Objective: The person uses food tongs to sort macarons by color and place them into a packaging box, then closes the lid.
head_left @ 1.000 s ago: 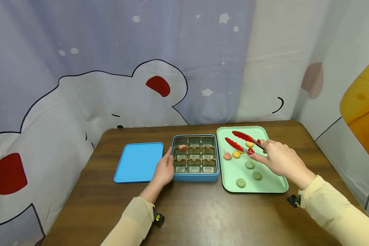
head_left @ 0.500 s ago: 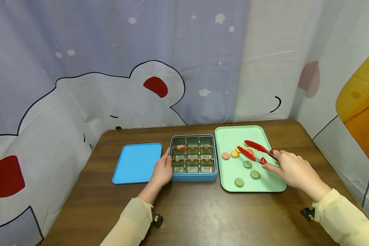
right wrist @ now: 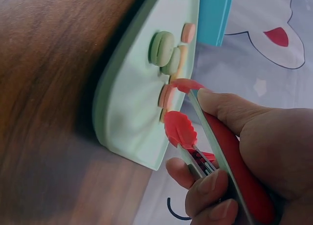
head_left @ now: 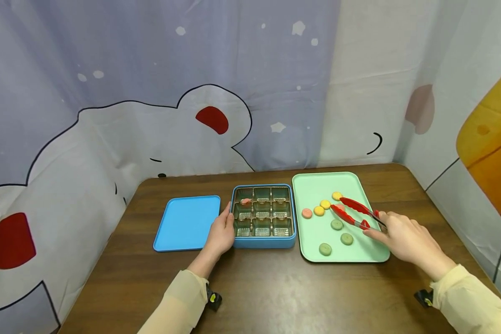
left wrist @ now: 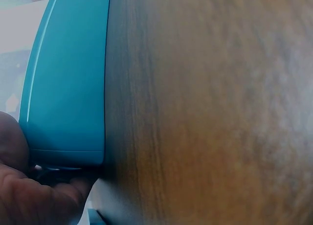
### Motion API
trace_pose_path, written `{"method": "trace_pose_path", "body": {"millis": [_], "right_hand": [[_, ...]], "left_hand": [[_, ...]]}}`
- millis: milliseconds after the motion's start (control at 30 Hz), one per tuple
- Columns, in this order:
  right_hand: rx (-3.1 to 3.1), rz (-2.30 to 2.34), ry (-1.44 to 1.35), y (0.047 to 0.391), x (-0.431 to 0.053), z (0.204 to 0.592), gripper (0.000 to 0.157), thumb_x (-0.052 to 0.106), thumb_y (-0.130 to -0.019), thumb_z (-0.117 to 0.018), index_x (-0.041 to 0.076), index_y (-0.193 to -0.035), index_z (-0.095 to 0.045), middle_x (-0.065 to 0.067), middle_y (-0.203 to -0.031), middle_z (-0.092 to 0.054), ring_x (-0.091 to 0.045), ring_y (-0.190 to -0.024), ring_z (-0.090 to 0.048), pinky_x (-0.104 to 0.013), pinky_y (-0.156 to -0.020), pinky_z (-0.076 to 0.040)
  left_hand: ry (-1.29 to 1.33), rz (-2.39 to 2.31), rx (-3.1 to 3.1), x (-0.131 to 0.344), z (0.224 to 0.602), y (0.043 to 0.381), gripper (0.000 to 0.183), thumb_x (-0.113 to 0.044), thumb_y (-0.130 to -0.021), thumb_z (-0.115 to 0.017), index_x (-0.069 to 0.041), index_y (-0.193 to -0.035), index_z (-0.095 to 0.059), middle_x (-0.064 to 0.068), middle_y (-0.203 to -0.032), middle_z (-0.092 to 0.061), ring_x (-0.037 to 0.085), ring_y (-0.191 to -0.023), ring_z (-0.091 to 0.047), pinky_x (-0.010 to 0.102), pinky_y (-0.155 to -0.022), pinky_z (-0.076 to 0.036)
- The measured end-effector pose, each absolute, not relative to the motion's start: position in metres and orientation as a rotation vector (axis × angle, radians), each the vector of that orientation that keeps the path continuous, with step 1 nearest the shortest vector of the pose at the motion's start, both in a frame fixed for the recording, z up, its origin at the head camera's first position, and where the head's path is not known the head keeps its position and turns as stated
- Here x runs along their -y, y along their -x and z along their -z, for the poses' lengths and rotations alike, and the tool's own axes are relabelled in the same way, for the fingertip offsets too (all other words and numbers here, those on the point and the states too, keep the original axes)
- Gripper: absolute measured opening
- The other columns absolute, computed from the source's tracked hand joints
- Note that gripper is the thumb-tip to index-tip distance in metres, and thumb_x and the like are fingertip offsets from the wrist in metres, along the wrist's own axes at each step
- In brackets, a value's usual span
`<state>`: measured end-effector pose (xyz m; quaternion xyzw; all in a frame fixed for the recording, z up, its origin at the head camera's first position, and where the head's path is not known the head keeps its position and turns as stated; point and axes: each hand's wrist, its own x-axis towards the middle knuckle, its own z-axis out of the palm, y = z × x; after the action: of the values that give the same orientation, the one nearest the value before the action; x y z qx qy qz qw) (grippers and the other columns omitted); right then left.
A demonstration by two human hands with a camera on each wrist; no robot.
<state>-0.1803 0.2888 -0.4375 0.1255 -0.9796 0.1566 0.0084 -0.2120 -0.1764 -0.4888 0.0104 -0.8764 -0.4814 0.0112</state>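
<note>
My left hand [head_left: 221, 232] holds the left side of a blue box [head_left: 265, 242]. Its clear insert has several compartments, and a pink macaron lies in the back-left one [head_left: 245, 201]. In my right hand [head_left: 409, 239] are red-tipped tongs [right wrist: 230, 161], gripped by thumb and fingers. Their tips stand apart around a pink macaron [right wrist: 166, 95] on the light green tray [head_left: 363, 246]; whether they touch it I cannot tell. Yellow macarons [head_left: 319, 210] sit near the tips. Green macarons [head_left: 346, 239] lie closer to the tray's front. Another pink macaron [head_left: 306, 213] rests by the tray's left edge.
A blue lid [head_left: 188, 223] lies flat on the wooden table [head_left: 267, 287], left of the box. The tray stands close beside the box on its right. A printed curtain [head_left: 275, 83] hangs behind the table.
My right hand has moved right and toward me. The tong tips have shifted from above the yellow macarons to either side of a pink one. The left hand stays at the box.
</note>
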Motion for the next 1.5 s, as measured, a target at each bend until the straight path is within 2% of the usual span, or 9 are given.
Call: {"method": "trace_pose_path", "body": {"millis": [167,700,767,833,900,933,1067,1133,1500], "right_hand": [[3.066,-0.502,-0.391,0.18,-0.2889,0.4419,0.053,0.047,-0.095,-0.079,0.001,-0.116,-0.067,-0.004,-0.087,-0.062,-0.025,-0.067,-0.055,-0.042,-0.049,-0.042],[3.056,-0.545,-0.384,0.1793,-0.2888,0.445,0.04,0.045,-0.097,-0.077,0.007,-0.108,-0.069,-0.002,-0.083,-0.061,-0.024,-0.065,-0.052,-0.039,-0.048,-0.037],[3.054,-0.545,-0.383,0.179,-0.2886,0.445,0.04,0.044,-0.097,-0.077,0.007,-0.108,-0.069,-0.002,-0.083,-0.061,-0.024,-0.064,-0.051,-0.039,-0.047,-0.037],[3.053,-0.544,-0.381,0.1787,-0.2884,0.445,0.039,0.044,-0.097,-0.078,0.007,-0.108,-0.069,-0.002,-0.083,-0.061,-0.024,-0.064,-0.051,-0.039,-0.047,-0.037],[3.051,-0.543,-0.384,0.1788,-0.2891,0.445,0.039,0.043,-0.097,-0.078,0.007,-0.109,-0.069,-0.003,-0.084,-0.062,-0.024,-0.064,-0.051,-0.039,-0.047,-0.037],[3.05,-0.541,-0.385,0.1788,-0.2892,0.445,0.039,0.043,-0.097,-0.078,0.007,-0.109,-0.069,-0.003,-0.084,-0.062,-0.024,-0.064,-0.052,-0.039,-0.047,-0.037],[3.048,-0.538,-0.394,0.1793,-0.2902,0.4446,0.041,0.043,-0.097,-0.078,0.006,-0.111,-0.07,-0.005,-0.086,-0.064,-0.025,-0.065,-0.053,-0.04,-0.047,-0.038],[3.046,-0.538,-0.393,0.1796,-0.2894,0.4443,0.04,0.042,-0.096,-0.078,0.006,-0.111,-0.07,-0.004,-0.085,-0.064,-0.025,-0.064,-0.053,-0.04,-0.047,-0.038],[3.057,-0.527,-0.383,0.1799,-0.2888,0.4412,0.04,0.044,-0.097,-0.077,0.007,-0.111,-0.069,-0.001,-0.081,-0.059,-0.025,-0.066,-0.053,-0.042,-0.05,-0.041]], "left_hand": [[-0.01,1.461,2.736,0.1773,0.491,0.2119,0.053,-0.016,-0.117,-0.037,-0.002,-0.167,-0.028,0.024,-0.162,-0.042,0.041,-0.15,-0.037,0.06,-0.119,-0.032],[-0.02,1.462,2.726,0.1762,0.4904,0.2118,0.052,-0.016,-0.117,-0.037,-0.003,-0.167,-0.029,0.024,-0.16,-0.045,0.041,-0.148,-0.04,0.058,-0.119,-0.034],[-0.029,1.484,2.731,0.1756,0.4897,0.2112,0.053,-0.017,-0.117,-0.036,-0.004,-0.168,-0.027,0.029,-0.147,-0.055,0.047,-0.133,-0.053,0.056,-0.117,-0.037],[-0.027,1.477,2.733,0.1751,0.4894,0.2115,0.053,-0.017,-0.117,-0.035,-0.004,-0.168,-0.027,0.031,-0.141,-0.059,0.048,-0.126,-0.056,0.056,-0.114,-0.04],[-0.031,1.486,2.745,0.175,0.4892,0.2111,0.053,-0.018,-0.117,-0.034,-0.005,-0.168,-0.025,0.034,-0.12,-0.064,0.055,-0.103,-0.059,0.056,-0.106,-0.045],[-0.029,1.481,2.748,0.175,0.489,0.2111,0.053,-0.018,-0.117,-0.034,-0.005,-0.168,-0.025,0.034,-0.113,-0.064,0.055,-0.103,-0.059,0.056,-0.107,-0.045],[-0.02,1.469,2.742,0.1757,0.489,0.2111,0.053,-0.017,-0.117,-0.035,-0.005,-0.168,-0.025,0.031,-0.135,-0.062,0.048,-0.129,-0.056,0.059,-0.112,-0.042],[-0.018,1.463,2.736,0.1759,0.4887,0.2112,0.053,-0.017,-0.117,-0.036,-0.004,-0.168,-0.027,0.025,-0.156,-0.049,0.041,-0.148,-0.04,0.059,-0.119,-0.034],[-0.032,1.475,2.743,0.1759,0.4895,0.2114,0.054,-0.018,-0.117,-0.036,-0.006,-0.168,-0.026,0.021,-0.164,-0.039,0.039,-0.152,-0.034,0.059,-0.121,-0.031]]}}
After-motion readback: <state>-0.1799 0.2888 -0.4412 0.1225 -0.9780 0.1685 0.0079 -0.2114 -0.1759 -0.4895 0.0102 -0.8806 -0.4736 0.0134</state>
